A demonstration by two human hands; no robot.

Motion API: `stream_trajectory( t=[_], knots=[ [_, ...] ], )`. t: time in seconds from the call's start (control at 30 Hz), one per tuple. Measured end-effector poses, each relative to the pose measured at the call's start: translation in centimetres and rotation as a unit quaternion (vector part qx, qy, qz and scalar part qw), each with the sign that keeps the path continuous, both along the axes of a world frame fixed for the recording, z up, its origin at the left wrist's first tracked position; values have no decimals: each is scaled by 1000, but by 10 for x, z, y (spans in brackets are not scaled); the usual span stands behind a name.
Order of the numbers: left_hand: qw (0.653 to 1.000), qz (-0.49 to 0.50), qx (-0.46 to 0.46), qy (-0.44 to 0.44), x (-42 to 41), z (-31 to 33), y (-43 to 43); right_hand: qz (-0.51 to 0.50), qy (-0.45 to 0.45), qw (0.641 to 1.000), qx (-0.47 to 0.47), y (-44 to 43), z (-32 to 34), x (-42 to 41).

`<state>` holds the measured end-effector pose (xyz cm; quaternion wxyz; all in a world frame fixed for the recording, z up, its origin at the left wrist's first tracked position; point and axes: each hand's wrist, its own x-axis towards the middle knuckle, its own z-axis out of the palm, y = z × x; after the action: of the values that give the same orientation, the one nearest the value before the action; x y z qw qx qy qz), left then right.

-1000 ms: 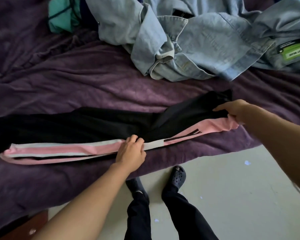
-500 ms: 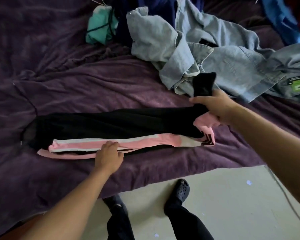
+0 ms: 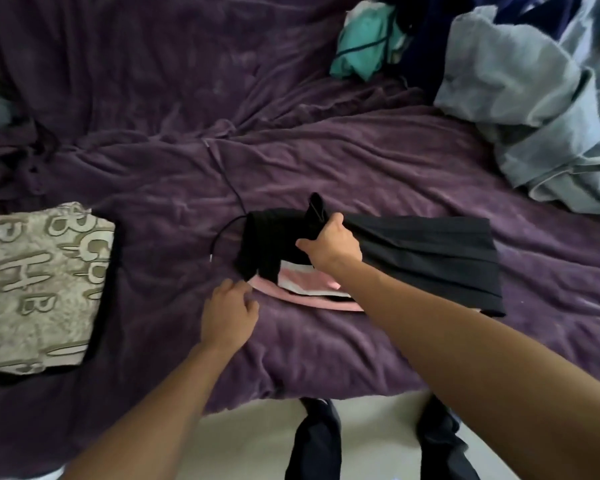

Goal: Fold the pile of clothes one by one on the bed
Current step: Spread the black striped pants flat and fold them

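Observation:
Black track pants with pink and white side stripes lie doubled over on the purple bedspread. My right hand grips the black leg end and holds it over the waist end on the left. My left hand rests on the bedspread just beside the pink edge, fingers loosely curved and holding nothing. A black drawstring trails out to the left of the pants. The unfolded pile of light denim clothes and a teal garment sits at the back right.
A folded grey garment with large letter print lies at the left near the bed's front edge. The pale floor and my dark-trousered legs show below the bed edge.
My right hand has carried the leg end leftwards over the pants, folding them in half. My left hand has come off the striped side and now lies beside it.

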<state>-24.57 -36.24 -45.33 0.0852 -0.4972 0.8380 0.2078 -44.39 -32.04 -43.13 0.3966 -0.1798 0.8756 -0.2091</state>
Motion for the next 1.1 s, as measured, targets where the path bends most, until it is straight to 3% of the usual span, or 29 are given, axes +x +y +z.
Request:
stream_trajectory(
  t=[0.07,0.17,0.23,0.33,0.4,0.47,0.57,0.63,0.77,0.83,0.93,1.03,1.1],
  knots=[
    [1000,16,5,5,17,-4,-19,14,-17,1000,-11,-25,-14,26],
    [999,26,5,24,33,-10,-41,86,-112,990,-23,-42,-33,55],
    [998,16,-16,60,31,-9,-49,55,-135,987,-64,-33,-39,54],
    [983,-82,-89,139,2,-4,-46,-104,6,985,-139,9,-35,10],
    [967,-166,-99,167,-30,2,-32,-172,155,968,-100,52,-30,-36],
    [947,-259,-75,173,-63,1,-11,-210,220,953,-7,98,-33,-83],
    [918,-373,-49,122,-107,-10,18,-260,162,943,129,144,-48,-133],
    [911,-410,-26,34,-126,-29,27,-302,83,944,105,158,-63,-147],
    [906,-407,16,-116,-136,-74,24,-351,-26,936,-9,176,-86,-158],
    [900,-413,36,-135,-136,-80,22,-352,-66,933,-44,183,-79,-163],
    [930,-364,43,-12,-134,-67,16,-323,-51,939,-107,179,-46,-162],
    [966,-196,-40,164,-116,-46,-14,-269,-44,938,-212,141,10,-137],
    [977,-79,-56,188,-89,-36,-42,-186,-30,953,-239,100,40,-104]
  ],
)
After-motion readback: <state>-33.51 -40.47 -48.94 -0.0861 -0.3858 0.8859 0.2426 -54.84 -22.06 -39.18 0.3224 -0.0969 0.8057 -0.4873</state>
